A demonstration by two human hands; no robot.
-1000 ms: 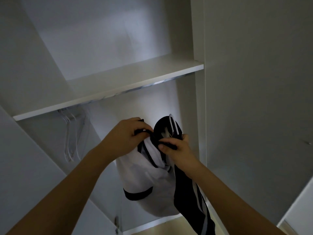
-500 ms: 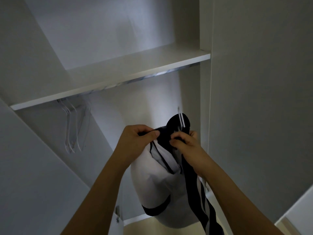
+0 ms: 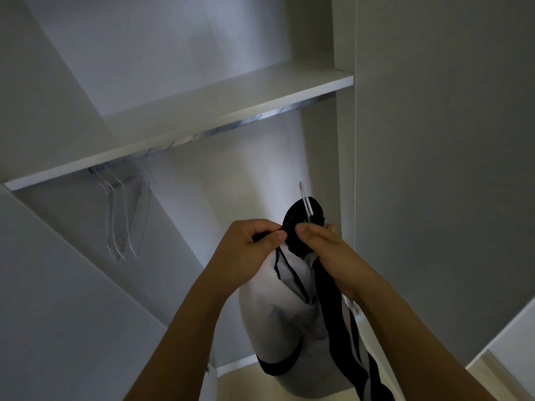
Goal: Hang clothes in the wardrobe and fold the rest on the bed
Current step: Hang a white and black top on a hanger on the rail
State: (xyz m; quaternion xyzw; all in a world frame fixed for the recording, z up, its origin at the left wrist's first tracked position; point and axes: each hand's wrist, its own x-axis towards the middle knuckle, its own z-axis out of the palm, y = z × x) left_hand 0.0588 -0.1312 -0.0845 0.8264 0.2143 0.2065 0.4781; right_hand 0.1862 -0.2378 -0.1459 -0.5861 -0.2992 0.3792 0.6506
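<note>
You have the garment (image 3: 278, 311) up in front of the open wardrobe (image 3: 202, 117), below the shelf (image 3: 231, 111) and just under the rail (image 3: 252, 121) that runs beneath it. Your left hand (image 3: 250, 250) is curled tight, thumb and fingers pinching the dark neckline; your right hand (image 3: 321, 241) pinches the same black collar just beside it, close under the white hook of the hanger (image 3: 306, 199) poking up through the neck.

It looks like a light, soft white top with black trim and a striped black panel, and it hangs limp from your fingers. Soft cloth like this gives no support of its own, so it will likely slide off one shoulder of the hanger if you let go unevenly. Keep your hold at the collar, the firmest seam, and take the hook itself when you lift to the rail. The weight seems slight; one hand should carry it.

Several bare white hangers (image 3: 121, 215) hang to the left, well apart from your hands.
</note>
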